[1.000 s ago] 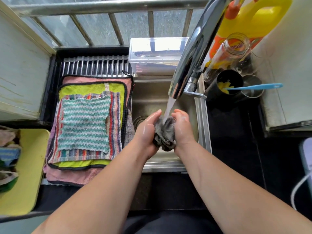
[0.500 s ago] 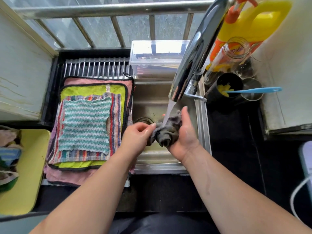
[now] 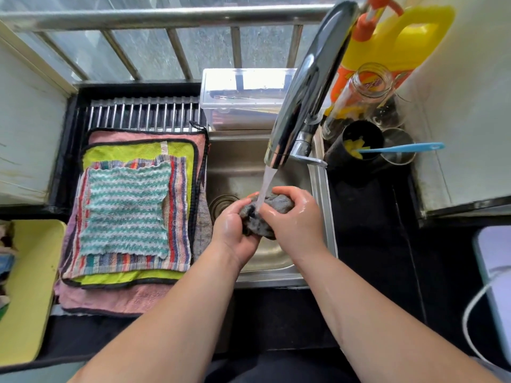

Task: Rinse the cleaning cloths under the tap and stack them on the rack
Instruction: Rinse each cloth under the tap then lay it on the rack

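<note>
- The sink (image 3: 322, 217) is a narrow steel basin. Its left rim lies under the overhanging edge of the stacked cloths, and its right rim meets the black counter (image 3: 373, 244).
- The tap (image 3: 304, 92) arches in from the right rear, with its spout over the middle of the basin. The water stream (image 3: 266, 183) falls in front of it.
- A clear plastic box (image 3: 243, 98) closes off the back of the sink. Open basin shows to the left of the hands, around the drain (image 3: 221, 203), and in front of them.
- The rack (image 3: 143, 111) lies left of the sink. Its rear bars are bare, and the rest is covered by the stack.
- The stack has a pink cloth (image 3: 110, 297) at the bottom, then a yellow-green cloth (image 3: 124, 152) and a striped cloth (image 3: 178, 217). A teal-and-white cloth (image 3: 124, 208) lies on top.
- To the right of the tap crowd a yellow bottle (image 3: 401, 42), a glass jar (image 3: 367, 84) and a black cup (image 3: 359, 139) holding a blue-handled tool (image 3: 401, 147).
- A yellow tray (image 3: 30, 286) sits at the far left.
- The grey cloth (image 3: 279, 203) is bunched over the basin, directly under the stream.
- The left hand (image 3: 232, 230) grips the cloth's left side, fingers curled into it.
- The right hand (image 3: 297, 219) wraps over the cloth's top and right side, with its thumb across the wad. The two hands press close together, wet.
- Both forearms reach in from the near edge and converge on the sink.
</note>
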